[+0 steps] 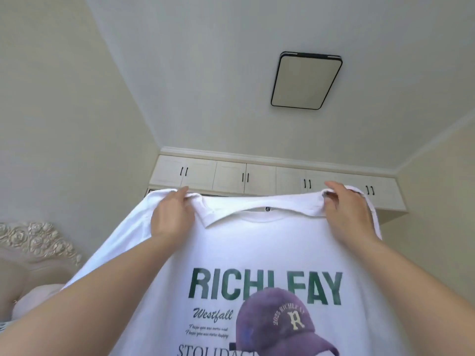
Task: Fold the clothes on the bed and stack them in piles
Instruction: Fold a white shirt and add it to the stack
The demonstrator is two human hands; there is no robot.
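A white T-shirt (267,247) with green "RICHLEAY" lettering and a purple cap print hangs spread out in front of me, printed side facing me. My left hand (171,214) pinches its left shoulder seam beside the collar. My right hand (344,209) pinches the right shoulder seam. Both arms are raised, holding the shirt up high at chest-to-head level. The shirt's lower part runs out of the frame's bottom. The bed surface and any other clothes are hidden behind the shirt.
An ornate carved headboard (38,242) and a pale pink pillow (33,301) show at the lower left. A row of cream overhead cabinets (231,176) lines the far wall. A rectangular ceiling light (305,80) is above.
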